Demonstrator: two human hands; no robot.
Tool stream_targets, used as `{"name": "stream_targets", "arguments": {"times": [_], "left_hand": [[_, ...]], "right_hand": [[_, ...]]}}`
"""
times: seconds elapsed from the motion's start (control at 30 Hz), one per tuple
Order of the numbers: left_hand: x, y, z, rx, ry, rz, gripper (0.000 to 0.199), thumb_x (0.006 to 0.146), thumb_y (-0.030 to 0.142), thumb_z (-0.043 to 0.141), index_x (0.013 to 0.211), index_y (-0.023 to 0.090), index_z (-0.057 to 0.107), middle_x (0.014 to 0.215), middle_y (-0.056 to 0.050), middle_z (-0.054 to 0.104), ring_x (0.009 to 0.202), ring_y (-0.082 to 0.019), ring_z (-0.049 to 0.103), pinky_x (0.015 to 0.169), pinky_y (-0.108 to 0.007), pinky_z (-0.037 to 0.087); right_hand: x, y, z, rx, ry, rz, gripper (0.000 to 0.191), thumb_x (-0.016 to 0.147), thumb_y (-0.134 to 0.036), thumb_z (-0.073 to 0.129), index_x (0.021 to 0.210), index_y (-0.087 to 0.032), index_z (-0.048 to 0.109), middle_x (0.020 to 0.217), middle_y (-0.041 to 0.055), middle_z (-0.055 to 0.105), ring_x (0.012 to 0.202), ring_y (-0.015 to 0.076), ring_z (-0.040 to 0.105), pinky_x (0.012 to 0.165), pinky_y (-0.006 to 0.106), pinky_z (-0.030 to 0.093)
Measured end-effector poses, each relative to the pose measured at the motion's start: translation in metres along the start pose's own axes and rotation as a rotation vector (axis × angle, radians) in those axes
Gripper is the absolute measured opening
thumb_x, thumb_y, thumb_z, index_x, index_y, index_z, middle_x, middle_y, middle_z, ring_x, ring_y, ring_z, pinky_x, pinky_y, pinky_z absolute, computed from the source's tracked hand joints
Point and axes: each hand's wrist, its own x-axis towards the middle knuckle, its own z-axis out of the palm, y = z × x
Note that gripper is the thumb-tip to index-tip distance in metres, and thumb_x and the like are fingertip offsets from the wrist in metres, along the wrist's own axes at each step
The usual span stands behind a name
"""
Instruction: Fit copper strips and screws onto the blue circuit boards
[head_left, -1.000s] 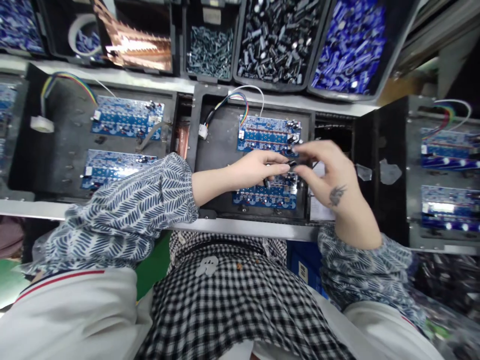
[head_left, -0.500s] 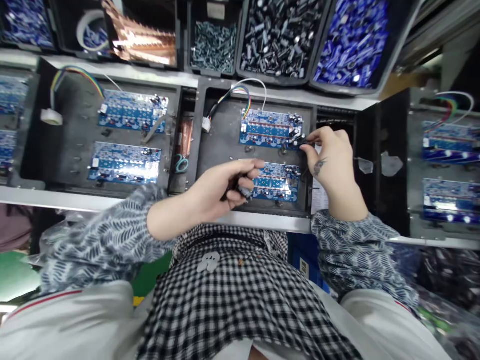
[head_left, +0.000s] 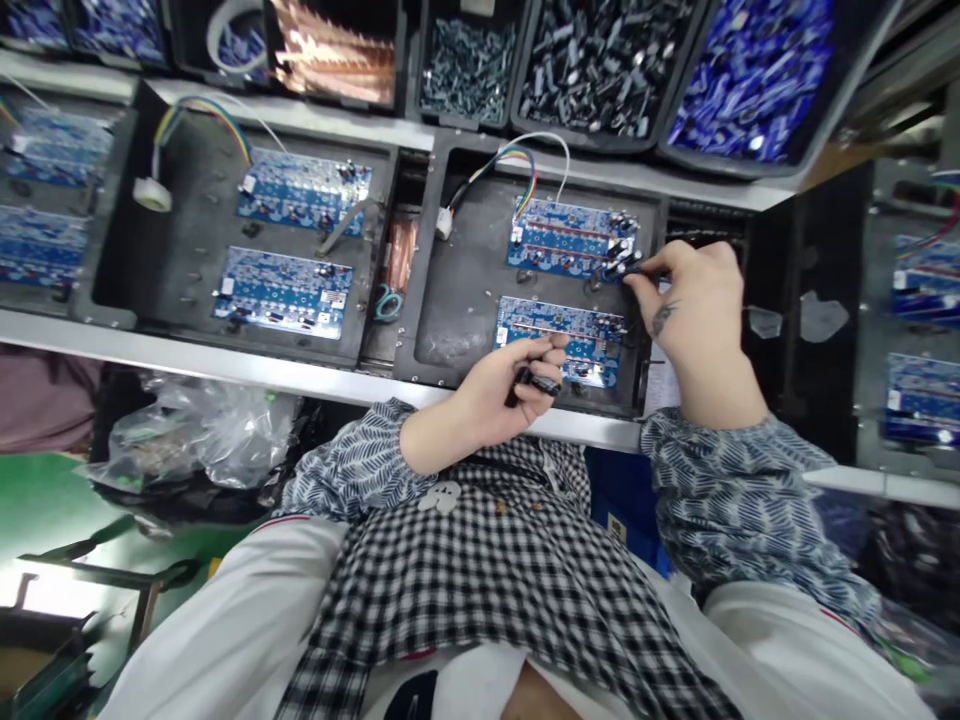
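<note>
The right hand [head_left: 694, 300] pinches a small dark capacitor [head_left: 628, 268] at the upper blue board's [head_left: 571, 238] right end (pressing it straight down would seat it best), while the left hand [head_left: 499, 390] curls around spare capacitors [head_left: 534, 380].

Two hands [head_left: 495, 395], eight blue boards [head_left: 574, 238]

Blue-and-white herringbone sleeves, black-and-white checked apron — a small dark tattoo, perhaps, on the right hand [head_left: 694, 310].
</note>
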Motion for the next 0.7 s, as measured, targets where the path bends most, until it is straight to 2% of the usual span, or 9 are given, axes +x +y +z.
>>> {"name": "stream_targets", "arguments": {"times": [0.1, 0.13, 0.2, 0.27, 0.3, 0.33, 0.4, 0.53, 0.7], "left_hand": [[-0.002, -0.003, -0.001, 0.006, 0.028, 0.006, 0.022, 0.103, 0.005, 0.042, 0.088, 0.012, 0.057, 0.065, 0.005, 0.043, 0.042, 0.0, 0.046, 0.031, -0.006, 0.025], [-0.003, -0.004, -0.002, 0.004, 0.03, 0.007, 0.022, 0.103, 0.005, 0.042, 0.088, 0.012, 0.057, 0.066, 0.005, 0.043, 0.042, 0.0, 0.046, 0.031, -0.006, 0.026], [-0.006, -0.006, -0.005, -0.008, 0.027, 0.0, 0.021, 0.103, 0.005, 0.042, 0.089, 0.012, 0.057, 0.065, 0.005, 0.042, 0.042, 0.0, 0.045, 0.032, -0.005, 0.026], [-0.007, -0.008, -0.007, -0.02, 0.022, -0.022, 0.022, 0.103, 0.005, 0.041, 0.09, 0.012, 0.057, 0.066, 0.005, 0.043, 0.043, 0.0, 0.046, 0.032, -0.004, 0.026], [-0.008, -0.009, -0.009, -0.018, 0.022, -0.037, 0.022, 0.103, 0.005, 0.041, 0.089, 0.011, 0.057, 0.066, 0.004, 0.044, 0.043, 0.0, 0.046, 0.032, -0.004, 0.025], [-0.008, -0.011, -0.011, -0.002, 0.025, -0.053, 0.023, 0.103, 0.006, 0.041, 0.088, 0.011, 0.057, 0.067, 0.003, 0.045, 0.043, 0.0, 0.046, 0.033, -0.004, 0.026], [-0.006, -0.016, -0.016, 0.061, 0.045, -0.093, 0.026, 0.104, 0.007, 0.041, 0.083, 0.012, 0.057, 0.066, 0.003, 0.047, 0.044, 0.0, 0.046, 0.034, -0.004, 0.026], [-0.003, -0.031, -0.035, 0.188, 0.107, -0.196, 0.031, 0.103, 0.009, 0.045, 0.073, 0.013, 0.055, 0.058, 0.004, 0.042, 0.04, -0.002, 0.037, 0.033, -0.007, 0.02], [-0.005, -0.039, -0.056, 0.329, 0.132, -0.272, 0.019, 0.091, 0.005, 0.065, 0.076, 0.016, 0.06, 0.06, 0.004, 0.045, 0.045, -0.004, 0.033, 0.038, -0.011, 0.023]], "right_hand": [[0.005, -0.002, 0.001, -0.039, 0.021, -0.006, 0.018, 0.093, -0.041, 0.064, 0.084, -0.026, 0.068, 0.084, 0.0137, 0.069, 0.099, 0.0374, 0.06, 0.084, 0.061, 0.052], [0.004, -0.004, -0.003, -0.047, 0.011, -0.015, 0.017, 0.094, -0.04, 0.064, 0.086, -0.025, 0.07, 0.088, 0.0142, 0.071, 0.101, 0.0374, 0.061, 0.087, 0.061, 0.053], [-0.006, -0.015, -0.017, -0.025, 0.002, -0.072, 0.018, 0.096, -0.04, 0.063, 0.101, -0.027, 0.075, 0.11, 0.0131, 0.074, 0.111, 0.0363, 0.062, 0.096, 0.059, 0.052], [-0.029, -0.033, -0.036, 0.073, 0.002, -0.213, 0.033, 0.099, -0.041, 0.061, 0.129, -0.03, 0.069, 0.14, 0.0099, 0.065, 0.127, 0.0344, 0.059, 0.107, 0.056, 0.049], [-0.043, -0.043, -0.044, 0.181, 0.047, -0.323, 0.043, 0.095, -0.04, 0.067, 0.136, -0.027, 0.066, 0.141, 0.0126, 0.064, 0.129, 0.0357, 0.059, 0.109, 0.057, 0.049], [-0.059, -0.054, -0.051, 0.282, 0.008, -0.436, 0.047, 0.093, -0.039, 0.07, 0.139, -0.027, 0.064, 0.14, 0.0127, 0.065, 0.129, 0.0354, 0.06, 0.108, 0.057, 0.05], [-0.089, -0.073, -0.057, 0.439, -0.092, -0.565, 0.04, 0.094, -0.032, 0.069, 0.134, -0.033, 0.067, 0.136, 0.0081, 0.068, 0.124, 0.0315, 0.065, 0.103, 0.054, 0.055], [-0.127, -0.097, -0.05, 0.549, -0.083, -0.593, 0.024, 0.096, -0.022, 0.065, 0.115, -0.033, 0.073, 0.118, 0.0048, 0.077, 0.116, 0.0284, 0.069, 0.094, 0.05, 0.058], [-0.145, -0.107, -0.043, 0.536, -0.135, -0.648, 0.02, 0.098, -0.025, 0.06, 0.115, -0.03, 0.07, 0.117, 0.0047, 0.078, 0.115, 0.0281, 0.069, 0.091, 0.049, 0.057]]}}
